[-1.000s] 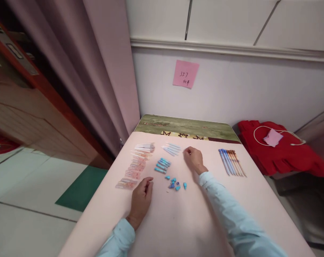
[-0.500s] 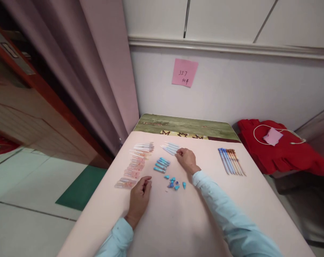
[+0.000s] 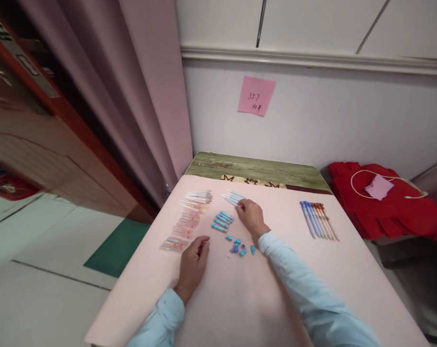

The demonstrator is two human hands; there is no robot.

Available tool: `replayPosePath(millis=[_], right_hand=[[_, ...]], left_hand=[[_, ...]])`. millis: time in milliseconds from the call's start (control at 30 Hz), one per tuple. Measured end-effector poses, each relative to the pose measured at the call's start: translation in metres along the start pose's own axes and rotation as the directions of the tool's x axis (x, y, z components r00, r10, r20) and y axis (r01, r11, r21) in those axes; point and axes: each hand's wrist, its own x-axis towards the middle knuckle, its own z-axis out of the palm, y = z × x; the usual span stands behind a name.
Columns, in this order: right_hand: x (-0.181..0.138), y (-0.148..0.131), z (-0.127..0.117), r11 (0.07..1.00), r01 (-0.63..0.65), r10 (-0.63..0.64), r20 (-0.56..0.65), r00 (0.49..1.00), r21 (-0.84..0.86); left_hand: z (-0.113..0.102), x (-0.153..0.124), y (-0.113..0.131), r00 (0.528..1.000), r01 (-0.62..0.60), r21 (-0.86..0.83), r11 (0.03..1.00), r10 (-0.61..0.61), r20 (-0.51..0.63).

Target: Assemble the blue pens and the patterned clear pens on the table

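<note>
Pale pink tabletop [image 3: 261,299] set vs. a white wall, pink sticky note [image 3: 256,95] above, mauve curtain [image 3: 142,96] to the left, red cloth w/ a white cable [image 3: 384,202] off to the right. Viewing remotely via head cam. Right hand [image 3: 250,217] is stretched fwd, fingertips touching the near ends of the small fan of thin pale-blue clear tubes [image 3: 231,197] at the far centre of the table. Can't tell whether thumb + index have closed on one tube or only rest on them. Left hand [image 3: 193,262] lies knuckles-up on the table, loosely curled, just beside the column of pink-tinted clear barrels [image 3: 185,226]. Nothing shows in it, though a small part could be hidden. Between the hands: short bright-blue barrel sections [image 3: 222,221] in a tidy stack, and nearer me a loose scatter of small blue caps [image 3: 240,246]. Well apart on the right sits a row of finished blue and brown pens [image 3: 319,219]. My judgement on technique: the tubes lie packed side by side, so take the outermost by its near end, pinch lightly, roll it clear before lifting so its neighbours don't fan out, and keep the wrist high over the caps.
</note>
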Motion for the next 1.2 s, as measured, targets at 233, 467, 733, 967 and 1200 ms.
replayPosePath(millis=[233,467,733,967,1200], right_hand=[[-0.003,-0.010,-0.009,1.000,-0.010,0.010,-0.002,1.000,-0.011],[-0.082,-0.028,-0.039,0.563,-0.318,0.220,0.233,0.947,0.763],[-0.170,-0.058,-0.050,0.104,-0.452,0.188,0.428,0.884,0.886],[-0.192,-0.045,-0.043,0.246,-0.407,0.118,0.389,0.914,0.880],[-0.169,0.016,-0.060,0.593,-0.245,0.364,0.016,0.931,0.767]], left_hand=[[0.000,-0.001,0.002,1.000,0.006,-0.042,0.999,-0.006,-0.021],[0.003,-0.001,0.043,0.983,0.099,-0.322,0.942,-0.143,-0.117],[0.033,-0.006,0.107,0.896,0.380,-0.864,0.330,-0.363,0.255],[0.026,-0.027,0.087,0.881,0.383,-0.856,0.347,-0.416,0.226],[0.021,-0.017,0.057,0.946,0.221,-0.774,0.594,-0.324,0.021]])
